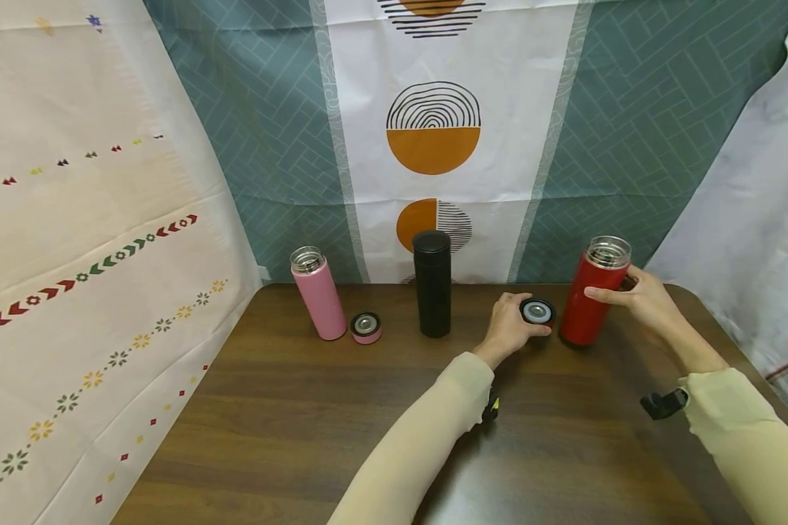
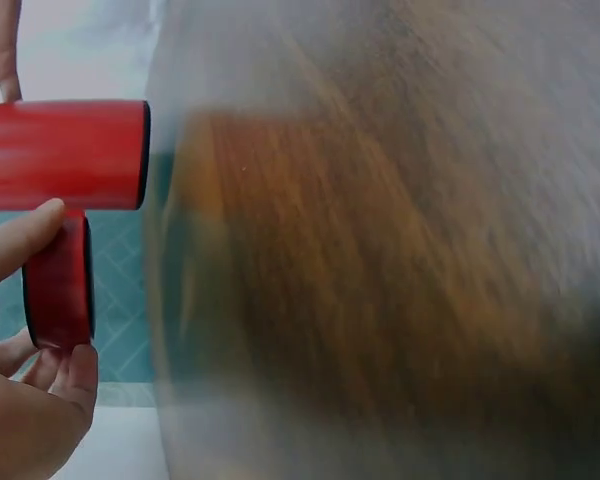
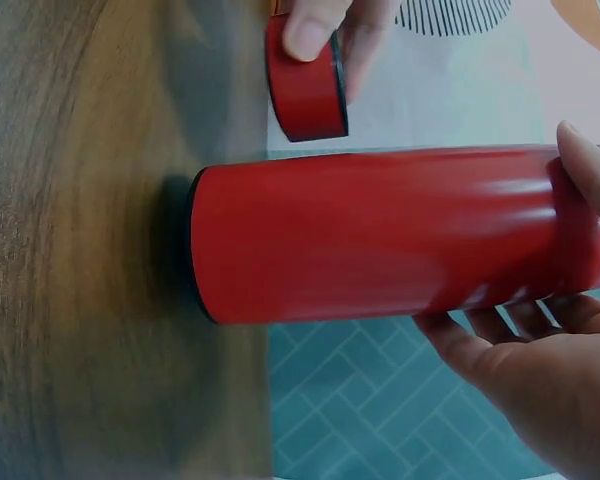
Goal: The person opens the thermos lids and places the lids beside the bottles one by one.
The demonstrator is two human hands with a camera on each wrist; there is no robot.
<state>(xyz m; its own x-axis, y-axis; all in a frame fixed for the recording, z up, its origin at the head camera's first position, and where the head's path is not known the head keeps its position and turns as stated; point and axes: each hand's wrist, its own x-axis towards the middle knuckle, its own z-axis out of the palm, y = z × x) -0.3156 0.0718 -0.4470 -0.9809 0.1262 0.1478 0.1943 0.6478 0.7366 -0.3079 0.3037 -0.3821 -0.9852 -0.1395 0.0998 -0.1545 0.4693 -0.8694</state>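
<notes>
My left hand (image 1: 511, 324) holds a red lid (image 2: 60, 285) by its sides, thumb on one side and fingers on the other. The lid's pale underside faces up in the head view. To its right, my right hand (image 1: 650, 299) grips a red thermos flask (image 3: 380, 235) with fingers and thumb round its upper body. The flask has no lid on, so its bare steel mouth (image 1: 608, 252) shows at the top. Lid and flask are close together. Whether the lid touches the table, I cannot tell.
Along the back of the brown wooden table (image 1: 269, 408) stand a black thermos flask (image 1: 433, 292) and a lidless pink one (image 1: 320, 299). The pink lid (image 1: 366, 328) lies upturned beside the pink flask. Behind the table hangs a patterned cloth (image 1: 289, 146).
</notes>
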